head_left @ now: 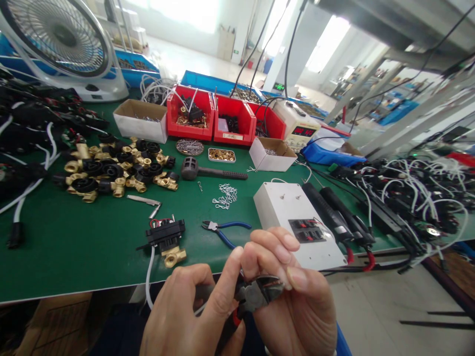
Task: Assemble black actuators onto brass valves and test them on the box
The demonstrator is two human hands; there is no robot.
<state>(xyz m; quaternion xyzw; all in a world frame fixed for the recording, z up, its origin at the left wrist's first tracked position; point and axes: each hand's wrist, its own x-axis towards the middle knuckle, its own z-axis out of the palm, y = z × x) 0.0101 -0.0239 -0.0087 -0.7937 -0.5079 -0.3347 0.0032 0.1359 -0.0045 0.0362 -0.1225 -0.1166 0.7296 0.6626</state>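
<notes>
My left hand (193, 311) is wrapped round dark diagonal cutters (256, 294) with a bit of red on the handle. The jaws of the cutters point right, toward my right hand (304, 296). There, thumb and fingers are pinched together at the jaw tips; what they hold is too small and too covered to name. Just beyond lies a second pair of cutters with blue handles (232, 225). To the left is a black valve assembly (166, 235) with a brass fitting (173, 257). Its white cable (149, 277) runs down behind my left hand.
Spring clips (225, 196) and a black mallet (215, 173) lie mid-table. Brass valves (115, 170) are heaped left, below a fan (61, 37). Red bins (232, 121) stand behind. A white switch box (297, 222) and black electric screwdrivers (328, 212) are at right.
</notes>
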